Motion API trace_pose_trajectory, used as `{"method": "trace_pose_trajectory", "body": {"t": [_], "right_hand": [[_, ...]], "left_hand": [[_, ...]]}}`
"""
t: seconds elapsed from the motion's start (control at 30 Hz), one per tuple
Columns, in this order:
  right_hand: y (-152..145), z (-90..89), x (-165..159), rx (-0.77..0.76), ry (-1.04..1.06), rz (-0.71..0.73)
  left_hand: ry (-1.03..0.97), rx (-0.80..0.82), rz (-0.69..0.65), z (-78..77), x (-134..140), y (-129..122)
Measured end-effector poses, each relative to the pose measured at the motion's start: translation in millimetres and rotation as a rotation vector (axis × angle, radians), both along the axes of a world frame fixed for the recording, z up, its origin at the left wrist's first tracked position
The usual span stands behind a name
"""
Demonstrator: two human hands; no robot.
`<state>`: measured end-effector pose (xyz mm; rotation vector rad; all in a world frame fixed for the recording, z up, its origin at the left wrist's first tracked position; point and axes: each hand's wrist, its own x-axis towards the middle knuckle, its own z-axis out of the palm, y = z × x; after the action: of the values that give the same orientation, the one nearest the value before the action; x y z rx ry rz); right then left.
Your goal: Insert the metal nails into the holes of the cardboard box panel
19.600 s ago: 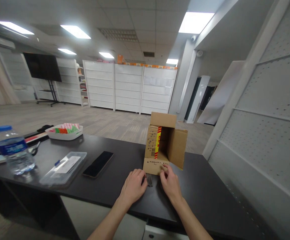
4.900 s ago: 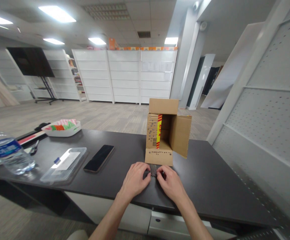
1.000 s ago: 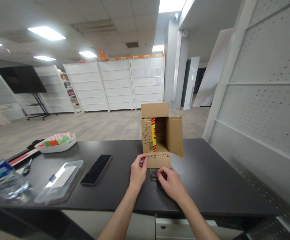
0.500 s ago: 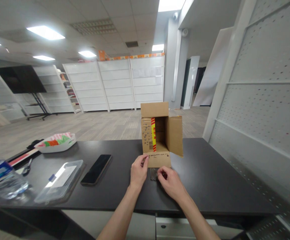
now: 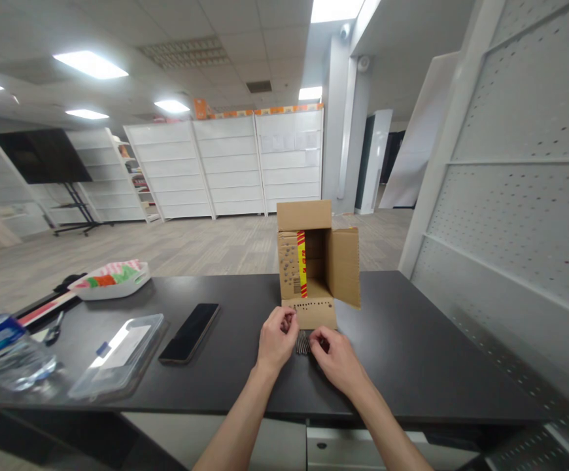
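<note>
An open cardboard box (image 5: pixel 321 258) lies on its side on the dark table, its opening towards me. Its lower flap (image 5: pixel 316 318) rests on the tabletop and has a row of small dark holes. My left hand (image 5: pixel 278 337) is at that flap's left edge, thumb and fingers pinched together; whatever is between them is too small to make out. Just in front of the flap, thin metal rods (image 5: pixel 303 343), like nails or screws, lie side by side. My right hand (image 5: pixel 334 352) is closed at their right end, its fingertips curled and their contents hidden.
To the left lie a black phone (image 5: pixel 189 332), a clear plastic case (image 5: pixel 118 356), a water bottle (image 5: pixel 7 350) and a white basket (image 5: pixel 112 290) with colourful contents. A perforated white panel (image 5: pixel 520 216) rises along the right side. The table (image 5: pixel 412 353) ends close to my forearms.
My left hand has shifted slightly right and down, towards the metal rods, and its fingers are curled more. My right hand has hardly moved.
</note>
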<state>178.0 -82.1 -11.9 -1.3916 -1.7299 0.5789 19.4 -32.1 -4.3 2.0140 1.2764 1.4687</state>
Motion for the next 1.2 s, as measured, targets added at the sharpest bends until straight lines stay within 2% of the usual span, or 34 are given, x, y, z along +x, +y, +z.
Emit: {"method": "trace_pose_trajectory", "body": {"t": [1.03,1.2], "right_hand": [[-0.5,-0.6,0.0,-0.009,0.023,-0.007],[0.9,-0.9,0.3,-0.013,0.031,-0.016]], "left_hand": [[0.108,-0.038,0.059,-5.2,-2.5,7.5],[0.120,-0.088,0.062,-3.4,-3.1,6.4]]}}
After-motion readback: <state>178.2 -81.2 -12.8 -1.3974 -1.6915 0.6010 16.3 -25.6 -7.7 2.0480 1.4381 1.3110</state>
